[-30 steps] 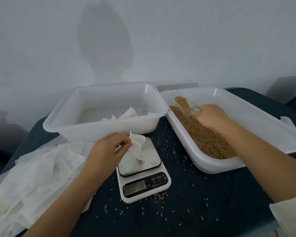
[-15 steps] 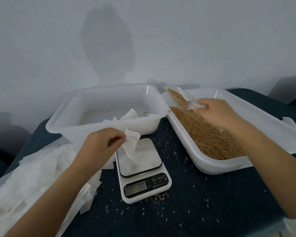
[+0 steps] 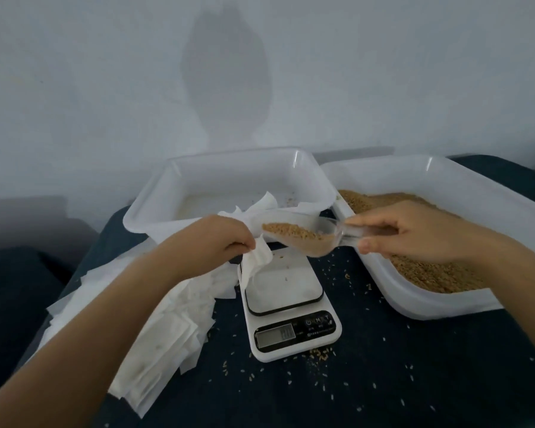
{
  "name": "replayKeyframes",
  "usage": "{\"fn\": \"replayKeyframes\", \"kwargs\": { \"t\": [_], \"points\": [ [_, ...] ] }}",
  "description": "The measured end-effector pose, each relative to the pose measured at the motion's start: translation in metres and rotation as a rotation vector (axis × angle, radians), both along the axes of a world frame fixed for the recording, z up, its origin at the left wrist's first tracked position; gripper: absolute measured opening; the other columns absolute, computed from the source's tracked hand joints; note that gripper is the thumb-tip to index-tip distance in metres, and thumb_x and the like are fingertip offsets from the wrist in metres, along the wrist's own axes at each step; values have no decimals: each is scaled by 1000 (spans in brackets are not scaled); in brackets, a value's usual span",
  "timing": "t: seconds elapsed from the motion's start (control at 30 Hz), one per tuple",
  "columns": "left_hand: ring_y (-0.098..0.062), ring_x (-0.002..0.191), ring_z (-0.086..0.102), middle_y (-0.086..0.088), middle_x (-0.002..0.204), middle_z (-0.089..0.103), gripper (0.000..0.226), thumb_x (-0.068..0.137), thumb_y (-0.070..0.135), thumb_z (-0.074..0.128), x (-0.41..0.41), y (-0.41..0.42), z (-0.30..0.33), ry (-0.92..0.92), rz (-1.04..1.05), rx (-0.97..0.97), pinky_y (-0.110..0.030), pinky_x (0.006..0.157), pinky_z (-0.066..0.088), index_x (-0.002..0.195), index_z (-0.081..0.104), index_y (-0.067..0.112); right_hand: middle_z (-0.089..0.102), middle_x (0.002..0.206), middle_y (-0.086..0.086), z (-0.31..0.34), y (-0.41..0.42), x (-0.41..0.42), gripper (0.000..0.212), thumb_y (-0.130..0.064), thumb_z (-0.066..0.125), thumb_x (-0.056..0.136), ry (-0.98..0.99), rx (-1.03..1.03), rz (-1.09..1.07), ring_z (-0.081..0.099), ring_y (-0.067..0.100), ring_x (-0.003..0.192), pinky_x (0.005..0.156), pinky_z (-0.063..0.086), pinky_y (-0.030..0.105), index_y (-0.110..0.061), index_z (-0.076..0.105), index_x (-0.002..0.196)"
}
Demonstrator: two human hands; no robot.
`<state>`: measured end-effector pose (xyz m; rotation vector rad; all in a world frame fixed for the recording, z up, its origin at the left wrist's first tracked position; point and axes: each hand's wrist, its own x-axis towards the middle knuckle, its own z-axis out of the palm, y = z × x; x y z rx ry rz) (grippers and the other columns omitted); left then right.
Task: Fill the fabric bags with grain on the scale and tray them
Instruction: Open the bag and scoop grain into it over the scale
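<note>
Change vs. earlier frames: the right hand (image 3: pixel 420 231) has left the grain tray (image 3: pixel 445 299) and now sits at centre right of the frame, carrying a clear scoop (image 3: pixel 303 234) loaded with brown grain (image 3: pixel 297 235). The scoop was down at the grain heap before; now it hangs above the far edge of the scale (image 3: pixel 288 304), its mouth pointing toward the left hand (image 3: pixel 210 242). View has also shifted slightly closer and lower.

Right hand: thumb and fingers curled round the scoop handle, palm down, forearm entering from lower right.

Left hand: centre of frame, fingers pinching the top edge of a white fabric bag (image 3: pixel 257 265), as before. The bag hangs down onto the left side of the scale platform, mouth just beside the scoop tip.

Empty-bag stack (image 3: pixel 155 344) at lower left. Second white tray (image 3: pixel 229 183) at centre, behind the scale, with bags draped at its near rim. Loose grains scattered on the dark tabletop (image 3: pixel 383 381). Scale display unreadable.
</note>
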<state>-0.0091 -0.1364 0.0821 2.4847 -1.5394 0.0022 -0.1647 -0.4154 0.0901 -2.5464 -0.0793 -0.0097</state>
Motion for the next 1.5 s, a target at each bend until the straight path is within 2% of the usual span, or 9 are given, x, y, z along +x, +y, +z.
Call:
{"fn": "replayKeyframes", "kwargs": {
  "t": [0.27,0.47,0.63,0.77,0.93,1.07,1.2,1.33,1.5],
  "points": [
    [6,69,51,21,68,53,9,86,21,64,-6,-12,-14,76,-59,-33,-5,70,36,85,72,16,67,116,-13,1,-4,-11,45,-42,61,88,70,-82,50,63,8,104,95,50,40,-82,44,99],
    [1,73,55,10,80,64,2,83,16,67,-5,-12,-13,110,-47,-53,-10,72,41,81,67,16,66,114,-21,13,-4,-12,35,-50,60,82,116,-82,82,63,5,106,97,49,42,-76,49,103],
    [4,76,55,9,88,68,6,84,16,66,-4,-12,-6,107,-53,-29,-9,74,41,88,70,17,69,111,-5,19,0,-4,31,-51,58,86,175,-172,114,65,14,99,91,51,47,-74,49,105],
    [1,78,57,11,91,68,10,86,19,63,-7,-15,-2,88,-60,-2,-11,76,42,91,72,17,67,88,-15,28,6,2,27,-44,59,88,194,-235,109,58,-1,68,66,48,27,-61,55,108],
    [2,79,56,11,92,69,11,87,20,63,-10,-20,-3,57,-59,-14,-5,75,39,91,73,17,62,85,-33,41,14,7,28,-40,61,89,239,-297,83,55,-13,73,65,38,15,-51,61,114],
    [0,79,56,9,92,69,11,87,19,63,-12,-22,-5,57,-60,-21,-11,78,42,90,73,16,64,90,-23,57,19,9,27,-39,63,88,259,-356,78,53,-14,74,65,37,15,-48,64,114],
    [-1,80,57,9,91,69,10,86,18,63,-15,-23,-8,35,-56,-47,-11,76,41,87,74,16,59,66,-29,70,25,12,22,-39,62,89,303,-394,87,51,-12,55,53,33,12,-46,66,109],
    [1,76,55,10,89,69,10,86,18,64,-16,-25,-9,25,-55,-77,-5,73,38,86,74,17,63,70,-20,80,30,14,21,-39,63,88,314,-456,88,52,-9,58,57,37,17,-44,68,108],
    [-2,78,58,9,88,70,9,85,17,65,-17,-25,-9,37,-59,-112,-11,76,41,86,75,17,70,99,-8,86,37,12,24,-41,63,86,340,-487,77,62,11,92,90,50,38,-44,67,110]
  ]
}}
